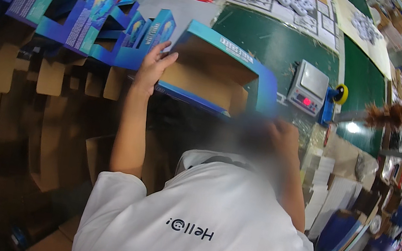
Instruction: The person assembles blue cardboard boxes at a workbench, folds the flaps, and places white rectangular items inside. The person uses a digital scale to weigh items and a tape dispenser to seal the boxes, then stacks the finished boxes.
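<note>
An open blue cardboard box [244, 51] with a bare brown inside is tilted in front of me at the near edge of the table. My left hand [153, 69] grips its left end, thumb and fingers at the edge. My right hand [284, 138] is curled at the lower right, close to the box's right end flap [268, 91]. A blurred patch covers the spot by its fingertips, so what they hold is hidden.
Several blue printed boxes [92, 16] with brown flaps stand in a row at the left. A scale [310, 85] with a red display sits on the green table [282, 46], beside a yellow tape roll [341, 94]. White moulded pieces [289, 0] lie at the back. Folded cartons [336, 231] lean at the right.
</note>
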{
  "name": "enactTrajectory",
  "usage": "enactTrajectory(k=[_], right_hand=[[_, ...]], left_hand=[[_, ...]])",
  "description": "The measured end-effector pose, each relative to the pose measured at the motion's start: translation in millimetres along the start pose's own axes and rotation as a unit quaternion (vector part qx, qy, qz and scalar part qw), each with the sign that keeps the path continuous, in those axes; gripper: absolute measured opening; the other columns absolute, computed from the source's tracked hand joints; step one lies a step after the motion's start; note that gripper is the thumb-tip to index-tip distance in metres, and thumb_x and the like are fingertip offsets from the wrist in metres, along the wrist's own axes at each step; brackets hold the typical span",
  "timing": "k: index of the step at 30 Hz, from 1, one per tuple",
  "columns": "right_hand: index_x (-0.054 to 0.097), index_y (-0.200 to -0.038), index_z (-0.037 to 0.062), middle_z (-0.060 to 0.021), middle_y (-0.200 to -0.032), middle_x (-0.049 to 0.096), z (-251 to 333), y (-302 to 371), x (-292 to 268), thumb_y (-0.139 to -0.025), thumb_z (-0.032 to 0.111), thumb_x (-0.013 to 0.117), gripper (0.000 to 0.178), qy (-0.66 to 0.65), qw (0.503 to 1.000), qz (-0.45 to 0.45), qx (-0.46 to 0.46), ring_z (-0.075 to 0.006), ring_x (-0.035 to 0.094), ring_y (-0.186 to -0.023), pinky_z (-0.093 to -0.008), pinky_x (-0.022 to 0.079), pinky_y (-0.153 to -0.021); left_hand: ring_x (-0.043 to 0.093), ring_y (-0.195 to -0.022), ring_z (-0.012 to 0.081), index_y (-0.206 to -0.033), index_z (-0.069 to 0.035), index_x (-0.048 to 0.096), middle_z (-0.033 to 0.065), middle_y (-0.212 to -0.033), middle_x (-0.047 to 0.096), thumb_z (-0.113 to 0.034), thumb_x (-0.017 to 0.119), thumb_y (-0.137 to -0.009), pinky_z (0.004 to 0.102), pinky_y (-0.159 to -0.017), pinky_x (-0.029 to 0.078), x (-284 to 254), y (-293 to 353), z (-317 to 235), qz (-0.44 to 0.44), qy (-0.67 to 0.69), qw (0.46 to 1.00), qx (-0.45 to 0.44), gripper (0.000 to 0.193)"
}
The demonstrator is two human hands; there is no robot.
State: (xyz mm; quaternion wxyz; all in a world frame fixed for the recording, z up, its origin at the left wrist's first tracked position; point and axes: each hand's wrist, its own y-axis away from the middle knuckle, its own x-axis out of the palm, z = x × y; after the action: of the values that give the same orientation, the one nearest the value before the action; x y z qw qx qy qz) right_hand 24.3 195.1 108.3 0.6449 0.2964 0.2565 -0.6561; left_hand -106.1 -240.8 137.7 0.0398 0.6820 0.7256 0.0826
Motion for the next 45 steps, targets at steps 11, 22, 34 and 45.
enactTrajectory(k=[11, 22, 34, 45], right_hand=[[0.075, -0.12, 0.0074, -0.0153, -0.096, 0.075, 11, -17, 27, -0.101, 0.004, 0.075, 0.019, -0.046, 0.966, 0.002, -0.256, -0.0407, 0.07, -0.076, -0.0426, 0.058, -0.061], [0.072, -0.14, 0.0028, -0.0249, -0.108, 0.081, 35, -45, 22, -0.105, 0.027, 0.075, 0.042, -0.175, 0.851, 0.443, -0.219, -0.037, 0.08, -0.096, -0.0446, 0.061, -0.089], [0.069, -0.142, -0.0021, -0.0146, -0.097, 0.08, 95, -136, 82, -0.107, 0.027, 0.073, 0.046, -0.213, 0.897, 0.385, -0.048, -0.017, 0.074, -0.079, -0.0358, 0.06, -0.074], [0.053, -0.159, 0.0, -0.0257, -0.123, 0.079, 212, -193, 225, -0.108, 0.034, 0.071, 0.064, -0.284, 0.871, 0.4, -0.017, -0.0332, 0.074, -0.122, -0.0442, 0.057, -0.103]], left_hand=[[0.064, -0.126, 0.0232, -0.151, -0.001, 0.05, 0.0123, -0.14, 0.067, -0.01, 0.09, -0.088, 0.0367, -0.109, 0.05, 167, 66, 76, -0.244, 0.104, 0.963, -0.048, 0.075], [0.076, -0.113, 0.0425, -0.152, 0.002, 0.058, 0.0281, -0.12, 0.077, -0.007, 0.064, -0.097, 0.0463, -0.099, 0.058, -3, 36, -11, -0.378, -0.371, 0.839, 0.121, 0.056], [0.075, -0.116, 0.0233, -0.162, 0.003, 0.051, 0.0177, -0.134, 0.075, -0.026, 0.087, -0.097, 0.0369, -0.088, 0.063, -210, -120, -77, -0.097, -0.281, 0.948, -0.115, 0.08], [0.057, -0.149, 0.0438, -0.175, -0.008, 0.03, 0.0272, -0.163, 0.055, -0.055, 0.086, -0.088, 0.0509, -0.12, 0.047, -134, -119, -97, -0.02, -0.613, 0.79, 0.003, 0.114]])
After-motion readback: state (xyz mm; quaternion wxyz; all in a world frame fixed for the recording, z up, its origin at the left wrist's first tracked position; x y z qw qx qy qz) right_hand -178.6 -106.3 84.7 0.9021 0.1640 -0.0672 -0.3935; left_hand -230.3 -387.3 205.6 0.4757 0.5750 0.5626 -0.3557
